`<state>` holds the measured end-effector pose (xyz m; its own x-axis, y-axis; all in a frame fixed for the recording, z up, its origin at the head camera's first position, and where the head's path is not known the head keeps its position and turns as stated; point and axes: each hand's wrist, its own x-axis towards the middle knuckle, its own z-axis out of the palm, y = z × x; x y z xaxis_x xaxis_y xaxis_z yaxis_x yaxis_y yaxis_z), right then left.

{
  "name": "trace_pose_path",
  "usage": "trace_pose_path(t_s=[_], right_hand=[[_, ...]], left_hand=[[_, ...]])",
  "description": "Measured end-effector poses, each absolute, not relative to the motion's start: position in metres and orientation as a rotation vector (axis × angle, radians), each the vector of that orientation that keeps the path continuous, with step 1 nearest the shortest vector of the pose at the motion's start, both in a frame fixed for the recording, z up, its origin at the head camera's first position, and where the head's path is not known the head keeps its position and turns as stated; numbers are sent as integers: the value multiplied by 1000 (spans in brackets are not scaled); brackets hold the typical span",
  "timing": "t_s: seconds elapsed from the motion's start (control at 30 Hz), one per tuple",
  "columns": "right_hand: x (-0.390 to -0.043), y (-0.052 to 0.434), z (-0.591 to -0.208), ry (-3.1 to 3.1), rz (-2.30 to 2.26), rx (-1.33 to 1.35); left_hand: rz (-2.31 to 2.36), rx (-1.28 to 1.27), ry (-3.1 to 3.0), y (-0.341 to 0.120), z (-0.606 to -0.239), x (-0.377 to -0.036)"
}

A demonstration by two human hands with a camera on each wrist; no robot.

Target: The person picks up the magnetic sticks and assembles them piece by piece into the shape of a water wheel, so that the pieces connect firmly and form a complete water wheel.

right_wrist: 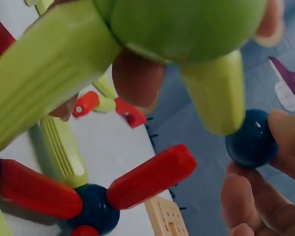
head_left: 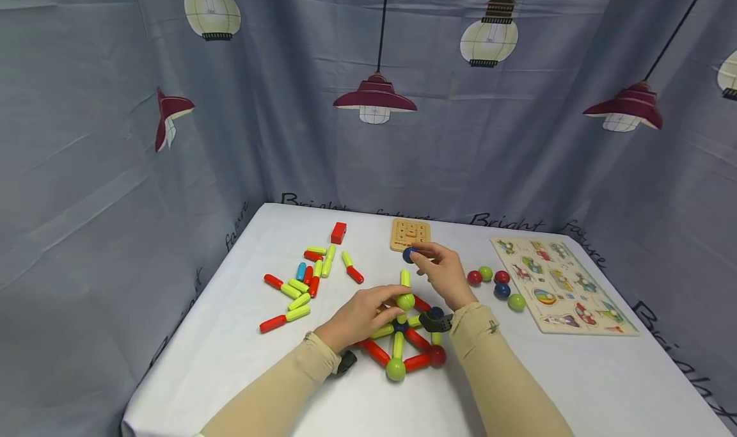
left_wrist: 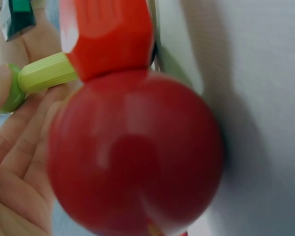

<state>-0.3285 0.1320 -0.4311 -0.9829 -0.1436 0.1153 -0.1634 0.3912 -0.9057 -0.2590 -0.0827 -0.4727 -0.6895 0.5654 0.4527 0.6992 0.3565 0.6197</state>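
Note:
A structure of red and green rods and balls (head_left: 403, 341) stands on the white table (head_left: 230, 360) in front of me. My left hand (head_left: 368, 309) grips the green ball (head_left: 405, 301) at its top, seen close up in the right wrist view as the green ball (right_wrist: 187, 24). A green rod (head_left: 405, 278) sticks up from that ball. My right hand (head_left: 440, 267) pinches a blue ball (head_left: 409, 254) just above and right of the rod's tip; the blue ball (right_wrist: 250, 142) shows between fingertips. A red ball (left_wrist: 137, 152) fills the left wrist view.
Loose red, green and blue rods (head_left: 302, 283) lie at the left, with a red block (head_left: 338, 232) behind them. Several loose balls (head_left: 495, 283) sit at the right beside a wooden picture puzzle (head_left: 561, 286). A small wooden tile board (head_left: 410, 234) lies behind the hands.

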Motion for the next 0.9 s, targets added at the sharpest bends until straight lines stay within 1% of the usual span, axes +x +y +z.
trace_pose_path(t_s=[0.37,0.7,0.8,0.9], right_hand=[[-333,133,-438,-2766,1747,330],[-331,141,-442,-2755,1785,229],[-326,151,-445,-2762,1745,166],[-320,166,-451,-2878,1611,142]], left_hand=[[-1288,-1154,-2455,-81,-475,-261],[-1347,-1109,-2487,-85,-475,-260],[-1360,-991,-2538,-96,-469,-259],[-1227,-678,-2660,-113,-464,-260]])
